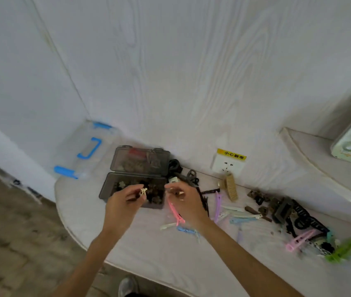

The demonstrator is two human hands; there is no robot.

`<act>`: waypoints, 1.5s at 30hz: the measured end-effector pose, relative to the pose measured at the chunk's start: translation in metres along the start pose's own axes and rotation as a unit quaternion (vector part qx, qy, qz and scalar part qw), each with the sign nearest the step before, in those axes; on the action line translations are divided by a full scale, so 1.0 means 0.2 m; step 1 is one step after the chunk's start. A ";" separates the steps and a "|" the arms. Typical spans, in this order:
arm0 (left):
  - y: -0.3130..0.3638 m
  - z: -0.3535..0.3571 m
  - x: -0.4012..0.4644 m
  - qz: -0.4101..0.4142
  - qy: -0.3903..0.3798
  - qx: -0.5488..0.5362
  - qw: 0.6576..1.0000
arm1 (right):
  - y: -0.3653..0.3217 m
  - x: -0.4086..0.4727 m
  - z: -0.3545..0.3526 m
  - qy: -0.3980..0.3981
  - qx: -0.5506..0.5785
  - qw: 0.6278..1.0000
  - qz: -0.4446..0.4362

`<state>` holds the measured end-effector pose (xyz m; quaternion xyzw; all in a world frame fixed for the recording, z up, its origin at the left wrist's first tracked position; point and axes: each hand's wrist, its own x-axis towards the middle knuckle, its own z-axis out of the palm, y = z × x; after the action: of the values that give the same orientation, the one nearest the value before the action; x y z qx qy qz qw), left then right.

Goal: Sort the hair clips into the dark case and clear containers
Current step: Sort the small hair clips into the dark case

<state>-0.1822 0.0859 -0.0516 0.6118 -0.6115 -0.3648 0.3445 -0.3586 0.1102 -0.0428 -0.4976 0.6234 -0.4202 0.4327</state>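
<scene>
A small cream claw clip (143, 191) is pinched between the fingertips of the left hand (125, 202), directly above the open dark case (108, 189). The case tray lies just beyond and beneath that hand and holds a heap of small dark clips (155, 197); its hinged lid (140, 161) stands open on the far side.

The right hand (186, 202) is level with the left, just off the case's right edge. Its fingers are curled toward the thumb around something small and pale; blur prevents identifying it.

A pink flat clip (175, 212) lies under the right hand. Pastel flat clips (239, 216) lie to the right of that hand, and brown and black claw clips (281, 209) are scattered farther right.

A clear container with blue handle (90, 147) sits beyond and left of the left hand. All items rest on a white table (170, 254).
</scene>
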 end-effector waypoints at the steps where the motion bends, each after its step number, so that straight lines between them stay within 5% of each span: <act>1: -0.03 -0.04 0.02 -0.002 -0.001 0.006 1.000 | -0.02 0.04 0.06 -0.014 0.000 1.000 0.008; 5: -0.10 -0.10 0.09 -0.016 -0.077 -0.069 0.995 | -0.01 0.14 0.17 -0.092 0.037 0.988 0.116; 10: -0.13 -0.17 0.15 -0.011 -0.170 -0.082 0.982 | 0.04 0.11 0.05 -0.077 0.072 0.990 0.093; 14: -0.11 -0.24 0.11 -0.025 -0.061 -0.069 0.995 | 0.09 0.05 -0.11 -0.062 -0.098 0.991 0.065; 16: -0.13 -0.29 0.04 -0.054 -0.042 0.064 0.996 | 0.09 0.02 -0.14 -0.076 -0.165 0.982 0.043; 20: -0.28 -0.30 -0.13 -0.084 -0.244 0.211 0.943 | 0.05 -0.02 -0.05 -0.097 -0.280 0.952 -0.080; 23: -0.39 -0.24 -0.28 0.031 -0.335 0.283 0.898 | 0.00 -0.02 0.09 -0.111 -0.324 0.926 -0.159; 26: -0.45 -0.20 -0.32 0.084 -0.322 0.299 0.895 | 0.01 0.00 0.21 -0.104 -0.341 0.915 -0.187; 30: -0.41 -0.22 -0.22 0.000 -0.282 0.183 0.942 | 0.04 0.04 0.25 -0.105 -0.378 0.906 -0.160; 33: -0.32 -0.19 -0.13 0.051 -0.070 0.205 0.975 | 0.03 0.07 0.25 -0.161 -0.422 0.881 -0.142; 35: -0.28 -0.15 -0.05 0.116 0.022 0.222 0.968 | 0.02 0.08 0.25 -0.169 -0.455 0.860 -0.156; 40: -0.20 -0.07 0.10 0.139 -0.130 0.382 0.904 | 0.00 0.08 0.16 -0.150 -0.456 0.864 -0.152; 45: -0.08 0.02 0.17 0.103 -0.128 0.452 0.877 | 0.05 0.06 -0.07 -0.106 -0.414 0.895 -0.130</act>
<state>-0.1786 0.0521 -0.0682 0.5820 -0.8084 -0.0865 -0.0150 -0.3760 0.1011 -0.0490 -0.7499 0.6210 -0.1215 0.1930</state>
